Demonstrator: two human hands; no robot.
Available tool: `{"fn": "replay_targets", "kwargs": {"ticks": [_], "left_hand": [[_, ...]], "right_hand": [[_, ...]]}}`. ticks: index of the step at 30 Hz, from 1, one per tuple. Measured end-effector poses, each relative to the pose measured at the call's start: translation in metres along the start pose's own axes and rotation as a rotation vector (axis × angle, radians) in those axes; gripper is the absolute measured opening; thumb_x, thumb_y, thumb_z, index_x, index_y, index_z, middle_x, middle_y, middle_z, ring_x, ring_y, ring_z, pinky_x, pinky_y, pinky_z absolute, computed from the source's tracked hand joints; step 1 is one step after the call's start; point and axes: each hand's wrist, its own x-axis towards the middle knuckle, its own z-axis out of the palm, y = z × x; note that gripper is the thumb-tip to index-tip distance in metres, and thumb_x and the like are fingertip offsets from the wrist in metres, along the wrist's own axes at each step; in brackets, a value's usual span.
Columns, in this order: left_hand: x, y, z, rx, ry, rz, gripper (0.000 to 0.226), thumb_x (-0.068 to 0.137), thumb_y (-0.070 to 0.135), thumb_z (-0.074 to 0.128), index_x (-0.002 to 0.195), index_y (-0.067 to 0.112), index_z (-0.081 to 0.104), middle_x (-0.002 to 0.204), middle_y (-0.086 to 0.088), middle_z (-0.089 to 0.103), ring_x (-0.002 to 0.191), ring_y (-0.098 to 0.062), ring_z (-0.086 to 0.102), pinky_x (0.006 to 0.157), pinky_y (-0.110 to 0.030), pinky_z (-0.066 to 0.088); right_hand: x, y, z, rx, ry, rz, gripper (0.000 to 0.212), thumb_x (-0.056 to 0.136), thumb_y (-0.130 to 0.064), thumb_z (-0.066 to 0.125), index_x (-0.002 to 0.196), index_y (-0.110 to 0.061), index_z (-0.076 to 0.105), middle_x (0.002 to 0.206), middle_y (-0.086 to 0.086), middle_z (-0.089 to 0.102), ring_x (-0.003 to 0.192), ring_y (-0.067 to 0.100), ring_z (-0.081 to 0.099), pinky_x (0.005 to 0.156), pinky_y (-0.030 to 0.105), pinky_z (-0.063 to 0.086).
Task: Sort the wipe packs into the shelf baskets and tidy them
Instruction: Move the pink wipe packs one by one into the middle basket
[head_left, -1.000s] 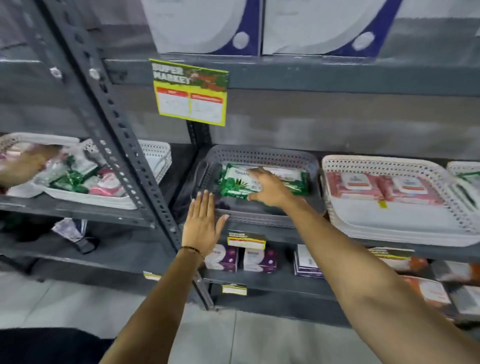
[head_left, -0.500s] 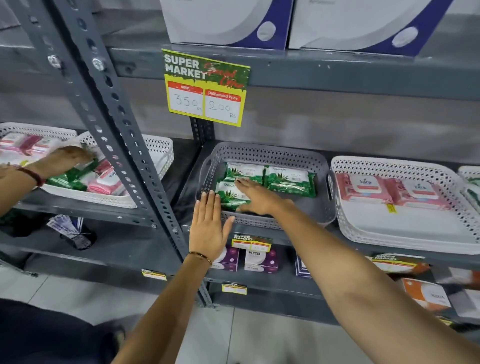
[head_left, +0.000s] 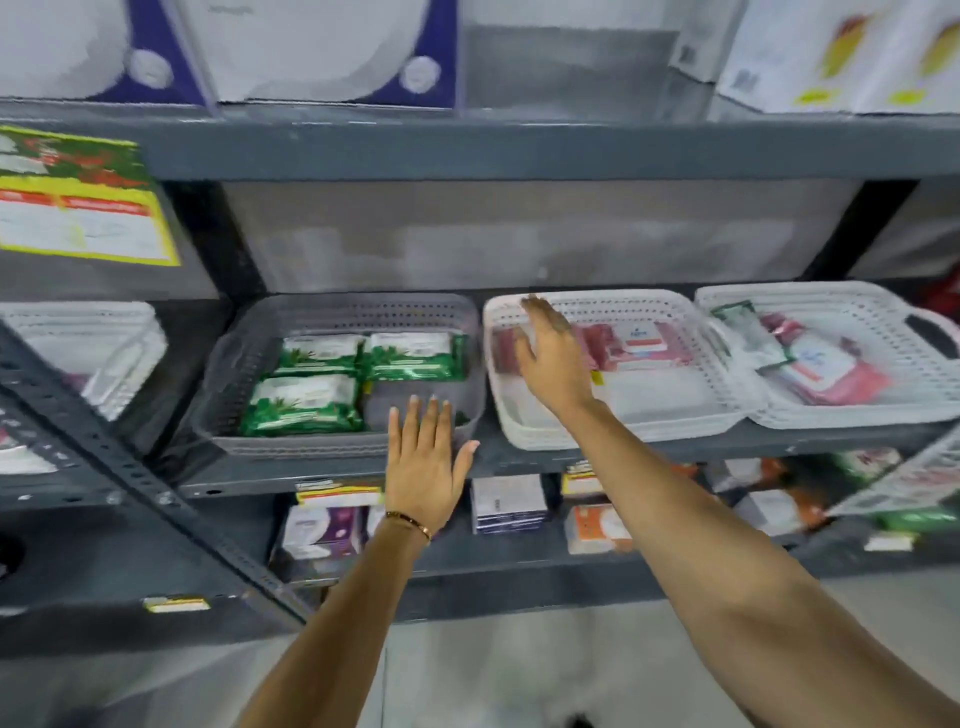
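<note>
A grey basket (head_left: 249, 364) on the middle shelf holds three green wipe packs (head_left: 304, 402). My left hand (head_left: 426, 462) lies flat and open against its front right corner. To its right stands a white basket (head_left: 623, 431) with pink wipe packs (head_left: 636, 340) along its back. My right hand (head_left: 553, 358) hovers open over that basket's left part, holding nothing. Further right, another white basket (head_left: 841, 415) holds a loose mix of pink and green packs (head_left: 826, 371).
A dark slotted upright (head_left: 130, 467) slants across the left. Another white basket (head_left: 104, 353) sits at far left. A yellow price sign (head_left: 78, 208) hangs from the upper shelf. Boxed goods (head_left: 509, 504) fill the shelf below.
My right hand left the green pack in the grey basket and moved right over the white basket. The view swung right; my left hand now rests at the grey basket's front right corner.
</note>
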Motion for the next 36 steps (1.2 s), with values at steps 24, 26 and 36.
{"fn": "replay_targets", "kwargs": {"ticks": [24, 26, 36], "left_hand": [[0.031, 0.102, 0.034, -0.114, 0.123, -0.266, 0.089, 0.086, 0.062, 0.001, 0.134, -0.005, 0.034, 0.142, -0.025, 0.038, 0.137, -0.035, 0.027, 0.114, -0.047, 0.010], [0.031, 0.102, 0.036, -0.109, 0.128, -0.269, 0.087, 0.087, 0.061, 0.003, 0.134, -0.004, 0.035, 0.143, -0.024, 0.038, 0.137, -0.034, 0.027, 0.113, -0.046, 0.010], [0.032, 0.101, 0.039, -0.128, 0.155, -0.273, 0.082, 0.088, 0.059, 0.007, 0.135, -0.002, 0.033, 0.144, -0.020, 0.037, 0.138, -0.031, 0.025, 0.115, -0.046, 0.010]], "right_hand": [[0.007, 0.265, -0.143, -0.454, -0.157, 0.620, 0.060, 0.087, -0.022, 0.060, 0.139, -0.007, 0.036, 0.143, 0.023, 0.042, 0.131, 0.041, 0.040, 0.107, 0.055, 0.038], [0.013, 0.268, -0.142, -0.472, -0.178, 0.575, 0.048, 0.084, -0.013, 0.059, 0.129, -0.004, 0.046, 0.134, 0.025, 0.052, 0.125, 0.040, 0.047, 0.104, 0.053, 0.043], [0.025, 0.277, -0.138, -0.578, -0.274, 0.475, 0.048, 0.082, 0.009, 0.046, 0.129, 0.001, 0.044, 0.135, 0.032, 0.044, 0.124, 0.046, 0.045, 0.103, 0.056, 0.042]]}}
